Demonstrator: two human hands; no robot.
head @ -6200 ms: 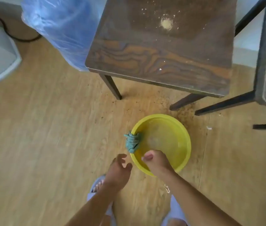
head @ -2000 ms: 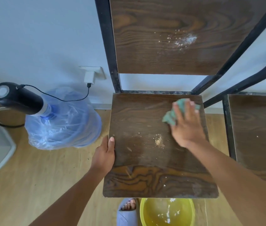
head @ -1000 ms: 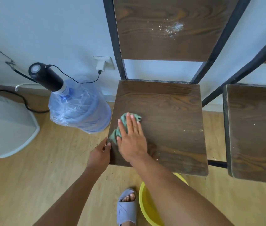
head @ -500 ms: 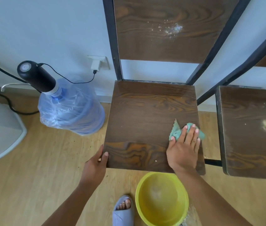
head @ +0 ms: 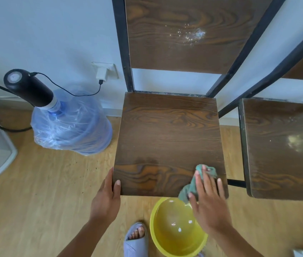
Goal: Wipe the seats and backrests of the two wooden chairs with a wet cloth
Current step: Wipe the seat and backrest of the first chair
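Observation:
A dark wooden chair seat [head: 167, 138] fills the middle of the view, with no crumbs showing on it. Its backrest [head: 165, 43] above carries a white powdery smear near the upper right. My right hand [head: 209, 203] presses a green wet cloth [head: 193, 184] flat onto the seat's front right corner, part of the cloth hanging over the front edge. My left hand [head: 106, 199] grips the seat's front left corner. A second chair seat [head: 284, 145] stands to the right, dusty with a pale patch of crumbs.
A yellow basin [head: 174, 229] of water sits on the wooden floor under the seat's front edge, beside my sandalled foot [head: 136, 240]. A large blue water bottle [head: 72, 125] with a black pump stands left, its cable plugged into a wall socket [head: 104, 71]. A white object lies far left.
My right hand has dragged the cloth down the seat's right side to its front edge. The crumbs seen on the seat two seconds ago are gone. The left hand keeps its grip.

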